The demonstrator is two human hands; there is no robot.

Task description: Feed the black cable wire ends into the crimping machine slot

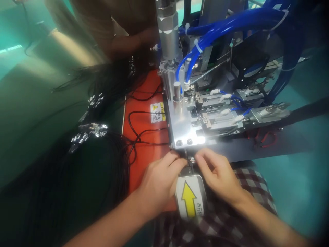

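Note:
Both of my hands meet at the front end of a metal machine (180,132). My left hand (160,178) is closed, its fingertips pinched by the narrow black track below the silver plate; what they hold is hidden. Opposite it, my right hand (218,173) pinches thumb and forefinger beside a small shiny metal piece (192,160). I cannot make out whether that piece is in the fingers or lies on the track. Just beneath the hands is a rounded end with a white label and a yellow arrow (189,199).
On the left, bundles of black cables with silver tips (89,132) lie on a dark green surface (25,120). Thin black cables (140,132) cross the orange base (146,154). Blue air hoses (239,20) arch over the machine. Another person's arm (133,41) is blurred behind.

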